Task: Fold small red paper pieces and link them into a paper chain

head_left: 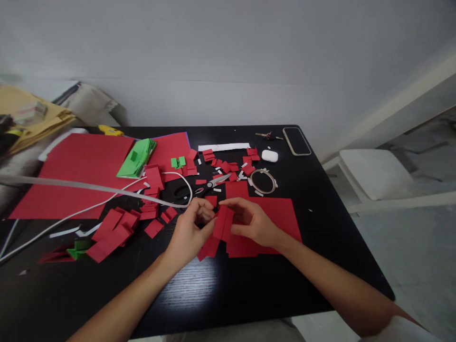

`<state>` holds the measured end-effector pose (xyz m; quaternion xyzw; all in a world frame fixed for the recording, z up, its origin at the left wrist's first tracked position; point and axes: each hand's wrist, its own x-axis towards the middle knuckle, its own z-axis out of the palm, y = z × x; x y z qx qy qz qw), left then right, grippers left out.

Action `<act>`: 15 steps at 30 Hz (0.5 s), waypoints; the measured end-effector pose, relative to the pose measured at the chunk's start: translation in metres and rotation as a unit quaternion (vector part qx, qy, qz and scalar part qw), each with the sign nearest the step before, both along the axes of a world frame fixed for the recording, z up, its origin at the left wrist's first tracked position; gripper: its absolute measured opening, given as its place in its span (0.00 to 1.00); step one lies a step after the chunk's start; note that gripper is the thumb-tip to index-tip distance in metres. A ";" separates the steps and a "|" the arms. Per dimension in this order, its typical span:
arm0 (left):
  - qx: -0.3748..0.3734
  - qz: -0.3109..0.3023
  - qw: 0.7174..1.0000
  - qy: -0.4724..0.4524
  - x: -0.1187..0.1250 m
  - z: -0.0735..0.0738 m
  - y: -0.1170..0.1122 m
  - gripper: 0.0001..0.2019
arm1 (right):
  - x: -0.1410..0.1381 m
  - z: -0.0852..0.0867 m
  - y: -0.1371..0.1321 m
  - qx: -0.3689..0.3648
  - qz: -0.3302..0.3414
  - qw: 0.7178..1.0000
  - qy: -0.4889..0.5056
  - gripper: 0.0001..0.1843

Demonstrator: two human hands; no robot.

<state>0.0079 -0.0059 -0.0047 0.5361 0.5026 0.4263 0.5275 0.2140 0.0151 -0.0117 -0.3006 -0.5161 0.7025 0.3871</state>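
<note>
Between my two hands is a folded piece of red paper, held up just above the table with a crease down its length. My left hand pinches its left edge between thumb and fingers. On the other side, my right hand grips the right edge, its fingers curled behind the paper where I cannot see them. Red paper sheets lie flat beneath and beside my right hand. Just beyond my left hand rest black-handled scissors, blades pointing right, among small red folded pieces and white scraps.
A white cable crosses the left side, near folded red strips and a green paper stack. Large red sheets lie behind. Towards the back right are a tape roll, a white case, keys and a phone.
</note>
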 end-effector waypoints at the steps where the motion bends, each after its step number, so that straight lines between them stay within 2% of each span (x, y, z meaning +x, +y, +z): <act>1: 0.003 -0.004 1.000 0.004 0.000 0.000 0.000 0.12 | 0.000 0.001 0.000 -0.005 -0.010 1.000 -0.001 0.27; 4: 0.008 -0.013 1.000 0.025 -0.001 -0.001 0.000 0.11 | 0.000 0.003 0.001 -0.022 -0.058 0.998 -0.014 0.20; 7: 0.001 -0.028 0.999 0.042 -0.001 -0.001 0.000 0.11 | 0.000 0.004 0.003 -0.070 -0.102 0.992 -0.016 0.13; 11: -0.008 -0.049 0.997 0.062 0.000 0.000 0.000 0.11 | 0.000 0.002 0.004 -0.123 -0.130 0.984 0.009 0.14; 15: -0.001 -0.060 0.996 0.069 0.001 0.005 0.000 0.10 | -0.001 0.003 0.004 -0.125 -0.132 0.983 0.007 0.12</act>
